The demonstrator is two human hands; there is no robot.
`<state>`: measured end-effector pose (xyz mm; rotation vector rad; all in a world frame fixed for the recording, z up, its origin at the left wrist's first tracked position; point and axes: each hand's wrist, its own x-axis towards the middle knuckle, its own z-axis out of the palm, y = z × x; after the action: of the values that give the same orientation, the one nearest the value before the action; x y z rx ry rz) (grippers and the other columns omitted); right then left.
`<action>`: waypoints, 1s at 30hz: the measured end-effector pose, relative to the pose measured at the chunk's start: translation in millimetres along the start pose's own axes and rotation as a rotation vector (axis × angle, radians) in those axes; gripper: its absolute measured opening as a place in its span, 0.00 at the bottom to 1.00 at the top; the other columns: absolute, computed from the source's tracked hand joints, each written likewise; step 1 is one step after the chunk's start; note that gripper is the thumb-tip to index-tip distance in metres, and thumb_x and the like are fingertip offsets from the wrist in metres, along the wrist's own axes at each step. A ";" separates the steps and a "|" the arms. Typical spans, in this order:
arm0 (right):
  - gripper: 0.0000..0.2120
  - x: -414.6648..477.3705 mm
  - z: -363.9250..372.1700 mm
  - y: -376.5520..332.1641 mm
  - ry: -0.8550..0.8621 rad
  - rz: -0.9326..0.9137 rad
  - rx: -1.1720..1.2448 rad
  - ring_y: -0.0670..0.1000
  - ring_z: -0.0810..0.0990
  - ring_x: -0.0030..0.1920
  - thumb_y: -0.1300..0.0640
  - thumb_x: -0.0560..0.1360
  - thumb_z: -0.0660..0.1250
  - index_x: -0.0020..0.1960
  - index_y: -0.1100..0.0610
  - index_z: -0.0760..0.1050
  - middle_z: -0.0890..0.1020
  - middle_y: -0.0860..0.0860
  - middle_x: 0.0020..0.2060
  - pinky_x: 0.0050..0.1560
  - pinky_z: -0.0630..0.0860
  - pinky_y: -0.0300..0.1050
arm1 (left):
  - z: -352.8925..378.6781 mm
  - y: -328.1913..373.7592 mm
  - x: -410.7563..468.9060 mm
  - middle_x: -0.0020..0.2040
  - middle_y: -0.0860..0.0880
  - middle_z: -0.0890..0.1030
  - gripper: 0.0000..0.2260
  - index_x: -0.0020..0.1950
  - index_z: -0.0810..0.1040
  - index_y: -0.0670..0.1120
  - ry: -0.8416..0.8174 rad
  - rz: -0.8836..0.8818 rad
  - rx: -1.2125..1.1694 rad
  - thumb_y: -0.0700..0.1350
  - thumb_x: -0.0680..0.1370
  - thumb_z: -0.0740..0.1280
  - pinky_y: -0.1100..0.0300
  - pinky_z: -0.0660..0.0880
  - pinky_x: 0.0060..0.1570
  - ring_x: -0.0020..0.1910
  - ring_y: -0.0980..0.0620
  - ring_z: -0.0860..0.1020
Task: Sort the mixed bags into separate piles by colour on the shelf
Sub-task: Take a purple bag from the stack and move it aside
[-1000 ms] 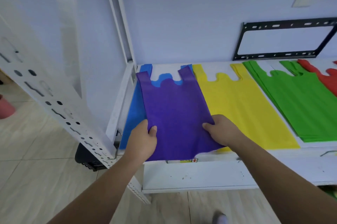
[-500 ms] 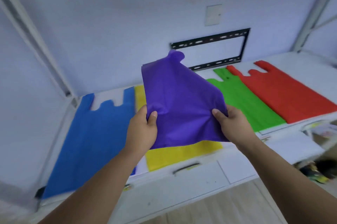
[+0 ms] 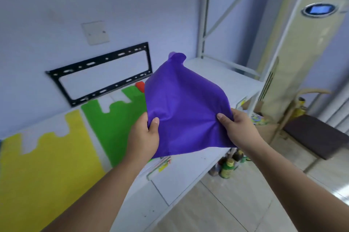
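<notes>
Purple bag in the air, three colours already laid out

Yellow bags (image 3: 47,165) at far left: flat on the white shelf (image 3: 217,76), handles toward the wall, edges roughly squared. Just beside them to the right, green bags (image 3: 113,127), laid the same way, with a narrow strip of bare shelf between the two colours. On the wall behind both, a black TV mounting bracket (image 3: 90,63). Past the green handles, only a sliver of a red bag (image 3: 140,86), the rest hidden behind the purple one; size of that pile impossible to judge.

Centre: purple bag (image 3: 185,110) held up off the shelf, touching no pile, billowed, one handle loop curling at the top. Left hand (image 3: 143,137) pinching its lower left edge, thumb on the front, fingers behind the cloth. Right hand (image 3: 236,129) pinching the lower right edge likewise, thumb on top and puckering the fabric. Neither hand spread.

Further right: bare white shelf up to the end post, no purple pile in sight. Beyond the shelf, bottles (image 3: 227,168) on the floor and a tall standing air conditioner (image 3: 306,52).

Progress, as a judgement: well under way. Yellow, green and apparently red separated and lying apart; one purple bag in transit. No mixed heap visible from this angle, so amount left unknown. Remaining at the least: purple bag down flat on the free stretch at the right, clear of the red, handles to the wall like the others
</notes>
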<state>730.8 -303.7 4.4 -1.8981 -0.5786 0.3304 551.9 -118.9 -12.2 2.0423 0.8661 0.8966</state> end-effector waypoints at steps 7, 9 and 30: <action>0.09 79.9 -43.1 6.9 0.009 0.042 -0.033 0.52 0.85 0.44 0.50 0.81 0.63 0.51 0.52 0.81 0.87 0.49 0.43 0.51 0.80 0.51 | 72.3 23.2 71.5 0.48 0.53 0.82 0.05 0.51 0.78 0.47 -0.066 0.047 -0.032 0.45 0.83 0.63 0.55 0.74 0.47 0.48 0.49 0.80; 0.09 116.5 -45.6 5.1 0.007 0.042 -0.036 0.53 0.85 0.44 0.51 0.81 0.63 0.51 0.53 0.82 0.87 0.51 0.44 0.51 0.80 0.50 | 91.4 24.5 105.9 0.47 0.51 0.82 0.06 0.51 0.78 0.46 -0.051 0.065 -0.019 0.45 0.83 0.63 0.52 0.75 0.48 0.48 0.47 0.80; 0.07 461.1 -103.6 23.2 -0.131 -0.036 0.054 0.53 0.85 0.47 0.56 0.78 0.68 0.55 0.54 0.81 0.87 0.51 0.49 0.52 0.81 0.49 | 273.1 73.2 334.3 0.56 0.48 0.83 0.12 0.61 0.79 0.46 0.061 -0.165 -0.086 0.48 0.83 0.62 0.52 0.76 0.58 0.56 0.47 0.80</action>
<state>1175.1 -145.3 41.3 -1.8216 -0.6837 0.4445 968.1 13.8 16.8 1.8491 0.9965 0.8925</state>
